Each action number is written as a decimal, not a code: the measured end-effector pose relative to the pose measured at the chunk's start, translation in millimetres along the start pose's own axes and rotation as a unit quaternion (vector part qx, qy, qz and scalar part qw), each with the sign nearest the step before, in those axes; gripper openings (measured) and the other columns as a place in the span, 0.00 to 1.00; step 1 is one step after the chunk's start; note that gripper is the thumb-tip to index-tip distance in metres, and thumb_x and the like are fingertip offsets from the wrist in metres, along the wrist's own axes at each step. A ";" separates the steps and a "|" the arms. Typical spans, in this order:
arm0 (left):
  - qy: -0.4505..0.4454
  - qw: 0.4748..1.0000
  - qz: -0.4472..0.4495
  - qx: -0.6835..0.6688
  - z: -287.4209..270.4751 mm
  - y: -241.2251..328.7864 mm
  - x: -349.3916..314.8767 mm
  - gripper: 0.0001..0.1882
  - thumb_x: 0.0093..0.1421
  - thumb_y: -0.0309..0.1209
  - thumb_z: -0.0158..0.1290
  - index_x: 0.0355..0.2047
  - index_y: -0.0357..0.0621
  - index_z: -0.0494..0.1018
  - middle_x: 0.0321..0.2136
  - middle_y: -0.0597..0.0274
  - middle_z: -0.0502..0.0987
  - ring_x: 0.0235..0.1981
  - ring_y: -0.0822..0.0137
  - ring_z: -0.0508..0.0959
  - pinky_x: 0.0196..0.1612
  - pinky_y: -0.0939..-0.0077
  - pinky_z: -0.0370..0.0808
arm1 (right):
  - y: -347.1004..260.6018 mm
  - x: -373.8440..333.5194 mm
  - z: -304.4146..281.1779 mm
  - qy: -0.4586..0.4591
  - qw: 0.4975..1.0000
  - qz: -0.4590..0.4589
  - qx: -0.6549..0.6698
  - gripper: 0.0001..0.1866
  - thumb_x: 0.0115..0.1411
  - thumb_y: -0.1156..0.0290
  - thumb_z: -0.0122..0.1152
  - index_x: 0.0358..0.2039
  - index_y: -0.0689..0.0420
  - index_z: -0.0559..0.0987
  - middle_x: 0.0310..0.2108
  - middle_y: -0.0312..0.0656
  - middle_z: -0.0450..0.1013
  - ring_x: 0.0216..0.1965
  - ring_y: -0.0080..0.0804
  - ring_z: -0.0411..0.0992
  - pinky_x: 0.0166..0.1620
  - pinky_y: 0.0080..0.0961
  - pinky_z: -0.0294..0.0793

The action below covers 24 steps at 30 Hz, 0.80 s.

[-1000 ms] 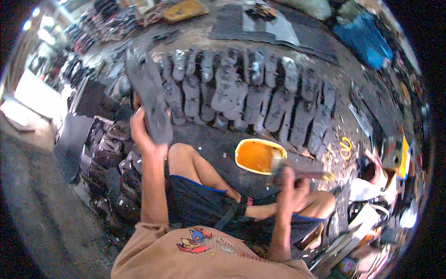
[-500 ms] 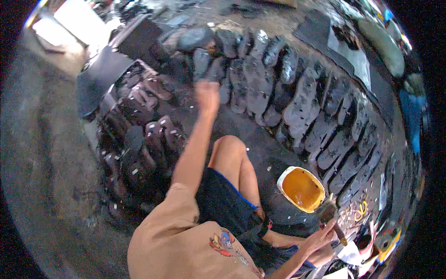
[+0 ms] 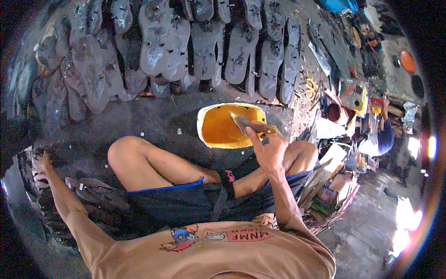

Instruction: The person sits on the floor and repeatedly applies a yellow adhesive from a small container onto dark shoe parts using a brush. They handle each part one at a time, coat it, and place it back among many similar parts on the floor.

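Note:
My right hand [image 3: 270,149] is closed around the wooden handle of a flat brush [image 3: 240,123]. The bristles reach over the amber, glue-like liquid [image 3: 218,128] in a white oblong tub [image 3: 200,122]; whether they dip in, I cannot tell. At the far left, my left arm stretches out, and my left hand [image 3: 42,161] is at the brown, shiny soles [image 3: 88,183] beside my leg. Its fingers are small and dim there, so their grip does not show. Beyond the tub lie rows of dark grey shoe soles [image 3: 165,42], several with a wet-looking gloss.
Yellow-handled scissors [image 3: 310,88] lie among scraps right of the soles. Farther right are a yellow-edged box [image 3: 355,96], stacked boards [image 3: 325,172] and an orange disc [image 3: 407,61]. Another person's blue sleeve [image 3: 385,137] shows at the right. My bent knees flank the near side of the tub.
My view has swung to the right. The brush has gone from beside the tub to over its liquid. My left hand has moved from the grey soles to the brown soles.

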<state>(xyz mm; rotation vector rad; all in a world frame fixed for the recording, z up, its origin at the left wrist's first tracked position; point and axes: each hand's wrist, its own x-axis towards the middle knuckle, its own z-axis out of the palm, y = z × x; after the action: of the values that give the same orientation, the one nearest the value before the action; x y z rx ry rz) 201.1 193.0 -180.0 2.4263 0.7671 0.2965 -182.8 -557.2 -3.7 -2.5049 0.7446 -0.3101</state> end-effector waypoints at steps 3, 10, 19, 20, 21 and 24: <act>0.047 0.990 -0.018 -0.133 -44.2 -12.8 -21.1 0.16 0.57 0.25 0.58 0.45 0.28 0.75 0.44 0.47 0.79 0.44 0.51 0.80 0.50 0.52 0.78 | -0.6 2.0 -27.7 0.196 0.977 0.053 0.058 0.14 0.65 0.63 0.67 0.42 0.63 0.84 0.34 0.42 0.82 0.35 0.28 0.78 0.41 0.24 0.76; -0.076 0.969 0.195 -0.132 -108.0 162.3 -349.3 0.35 0.54 0.20 0.63 0.62 0.40 0.63 0.65 0.50 0.64 0.64 0.57 0.67 0.64 0.56 0.69 | 50.2 0.3 -40.7 0.164 0.957 0.126 0.203 0.12 0.68 0.68 0.63 0.46 0.64 0.79 0.38 0.42 0.81 0.38 0.24 0.74 0.43 0.28 0.76; -0.220 0.880 0.411 0.086 -133.1 205.1 -539.1 0.30 0.52 0.24 0.60 0.58 0.53 0.77 0.60 0.54 0.73 0.63 0.47 0.67 0.67 0.52 0.62 | 53.8 -49.6 -38.9 -0.073 0.961 0.119 0.240 0.17 0.62 0.64 0.65 0.44 0.64 0.81 0.31 0.45 0.80 0.32 0.31 0.75 0.41 0.30 0.76; -0.205 0.890 0.402 0.062 -123.5 198.5 -539.6 0.30 0.54 0.24 0.60 0.59 0.55 0.77 0.61 0.54 0.72 0.64 0.46 0.65 0.67 0.52 0.61 | 67.0 -50.8 -39.3 -0.029 0.949 0.132 0.284 0.15 0.61 0.65 0.65 0.43 0.63 0.82 0.30 0.45 0.79 0.33 0.31 0.75 0.42 0.30 0.76; -0.170 0.886 0.424 0.082 -121.6 202.3 -539.0 0.26 0.59 0.27 0.60 0.60 0.50 0.76 0.57 0.57 0.76 0.59 0.53 0.72 0.64 0.59 0.66 | 76.0 -48.3 -45.9 0.058 0.959 0.062 0.269 0.16 0.60 0.71 0.63 0.47 0.63 0.81 0.36 0.49 0.79 0.38 0.36 0.76 0.45 0.34 0.76; -0.331 0.915 0.167 -0.157 -123.0 256.4 -543.4 0.23 0.63 0.30 0.58 0.60 0.43 0.75 0.51 0.61 0.80 0.49 0.64 0.77 0.56 0.70 0.72 | 94.5 -30.3 -78.9 0.264 0.964 -0.001 -0.043 0.26 0.54 0.80 0.60 0.57 0.61 0.76 0.48 0.55 0.77 0.47 0.54 0.75 0.52 0.46 0.74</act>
<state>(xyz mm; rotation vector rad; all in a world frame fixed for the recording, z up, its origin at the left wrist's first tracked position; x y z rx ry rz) -167.1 -240.8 49.0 2.1244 -0.0024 -0.2584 -277.4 -640.2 11.1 -2.5218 0.9702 -0.9921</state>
